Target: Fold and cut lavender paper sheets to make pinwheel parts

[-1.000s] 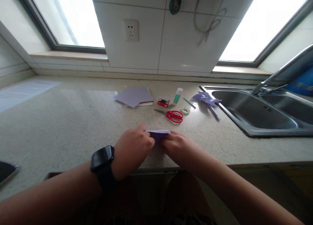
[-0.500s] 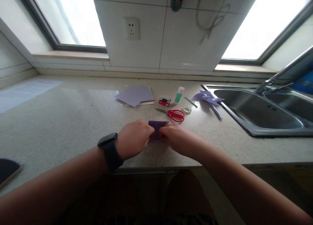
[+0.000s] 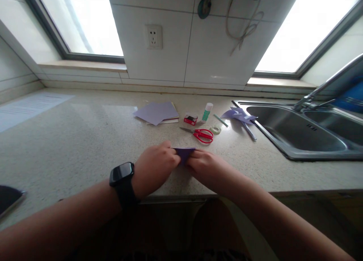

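A small folded piece of purple paper (image 3: 185,153) is pinched between both my hands just above the counter's front edge. My left hand (image 3: 155,168), with a black watch on its wrist, grips the paper's left side. My right hand (image 3: 206,167) grips its right side, fingertips meeting the left hand's. Most of the paper is hidden by my fingers; only its top edge and a dark triangle show.
On the speckled counter (image 3: 85,140) behind my hands lie red-handled scissors (image 3: 202,134), a tape roll (image 3: 216,129), a glue stick (image 3: 207,111), a small red box (image 3: 190,119), a stack of purple sheets (image 3: 157,112) and a purple paper pinwheel (image 3: 239,116). A steel sink (image 3: 295,132) sits at right.
The folded paper was tipped up half a second ago, showing its face; it now lies flatter between my fingers. Both hands stayed on it and shifted slightly toward me.
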